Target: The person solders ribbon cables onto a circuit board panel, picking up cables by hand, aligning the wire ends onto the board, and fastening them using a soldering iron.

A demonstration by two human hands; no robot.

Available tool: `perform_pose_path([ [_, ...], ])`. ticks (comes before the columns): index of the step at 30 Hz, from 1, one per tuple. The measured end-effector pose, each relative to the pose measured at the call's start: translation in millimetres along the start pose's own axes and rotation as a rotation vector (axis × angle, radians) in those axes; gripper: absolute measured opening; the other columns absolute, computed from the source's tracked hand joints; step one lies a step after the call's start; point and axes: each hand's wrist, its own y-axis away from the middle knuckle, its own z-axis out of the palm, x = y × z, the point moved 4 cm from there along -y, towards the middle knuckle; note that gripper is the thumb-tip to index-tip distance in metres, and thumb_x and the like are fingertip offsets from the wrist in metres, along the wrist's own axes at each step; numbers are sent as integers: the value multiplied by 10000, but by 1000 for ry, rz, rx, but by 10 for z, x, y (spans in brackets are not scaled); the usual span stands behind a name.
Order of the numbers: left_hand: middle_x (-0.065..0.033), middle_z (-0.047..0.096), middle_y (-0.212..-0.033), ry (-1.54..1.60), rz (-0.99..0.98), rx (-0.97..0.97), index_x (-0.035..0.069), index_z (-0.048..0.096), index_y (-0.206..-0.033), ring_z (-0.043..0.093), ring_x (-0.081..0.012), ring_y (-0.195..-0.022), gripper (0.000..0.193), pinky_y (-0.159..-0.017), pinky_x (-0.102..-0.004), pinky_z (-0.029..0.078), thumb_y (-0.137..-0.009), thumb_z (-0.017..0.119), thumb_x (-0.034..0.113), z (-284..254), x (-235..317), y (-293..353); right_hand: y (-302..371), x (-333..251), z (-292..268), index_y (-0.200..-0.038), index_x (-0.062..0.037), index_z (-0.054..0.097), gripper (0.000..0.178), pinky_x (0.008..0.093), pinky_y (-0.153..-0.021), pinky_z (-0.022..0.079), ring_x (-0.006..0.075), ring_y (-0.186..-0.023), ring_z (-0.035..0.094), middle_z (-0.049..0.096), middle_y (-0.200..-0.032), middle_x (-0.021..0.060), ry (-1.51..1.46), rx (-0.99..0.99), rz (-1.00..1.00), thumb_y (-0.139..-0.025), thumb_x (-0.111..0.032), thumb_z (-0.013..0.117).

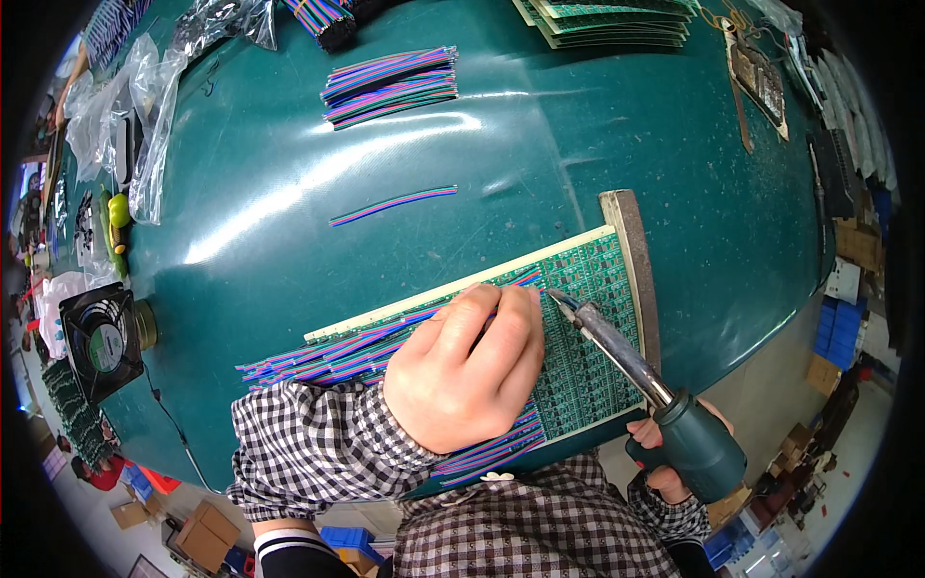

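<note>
A panel of small green circuit boards [588, 371] lies on the table in front of me, slightly tilted. Rows of multicoloured ribbon wires [337, 352] lie across its left part. My left hand [467, 366] rests over them, fingers bent and closed at the end of one wire strip [525, 278]; the fingertips are partly hidden. My right hand [665, 482] is wrapped round the dark green handle of a soldering iron [621, 352]. The iron's tip is at the boards, close beside my left fingertips. Along the panel's right edge stands a grey metal bar [631, 270].
One loose wire strip [393, 204] lies beyond the panel, with a wire bundle [390, 85] behind it. Stacked circuit panels [607, 24] are at the far edge. A black fan [101, 342] and plastic bags [154, 125] sit left; a worn tool holder [756, 77] lies far right.
</note>
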Motion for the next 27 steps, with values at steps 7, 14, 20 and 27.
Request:
perform_pose_path([
  [7, -95, 673, -995, 2, -3, 2, -40, 758, -1002, 678, -223, -894, 296, -727, -307, 591, -709, 775, 2, 7, 8, 11, 16, 2, 2, -935, -44, 767, 602, 381, -674, 576, 263, -709, 714, 751, -842, 82, 12, -4, 0, -772, -618, 842],
  [14, -96, 674, -1002, 3, -10, -6, -37, 759, -1013, 680, -224, -899, 305, -727, -307, 592, -712, 777, 7, 19, -12, 33, 106, 119, -51, -1007, -179, 811, 630, 394, -743, 573, 244, -803, 720, 775, -915, 11, 131, -102, 19, -846, -769, 660],
  [20, -89, 646, -1020, -69, 56, 9, -32, 732, -1010, 657, -228, -957, 295, -748, -294, 556, -760, 691, 120, 43, -13, 52, 221, 309, -68, -1269, 58, 612, 973, 444, -848, 588, 275, -876, 722, 733, -916, 89, -295, 40, 193, -814, -801, 655],
  [27, -88, 658, -1007, -42, 29, -4, -33, 745, -1007, 667, -221, -922, 290, -734, -300, 572, -735, 731, 65, 22, 21, 26, -25, 339, -96, -1324, 143, 490, 828, 419, -770, 648, 227, -808, 660, 588, -856, 80, -739, 119, 68, -973, -596, 622],
])
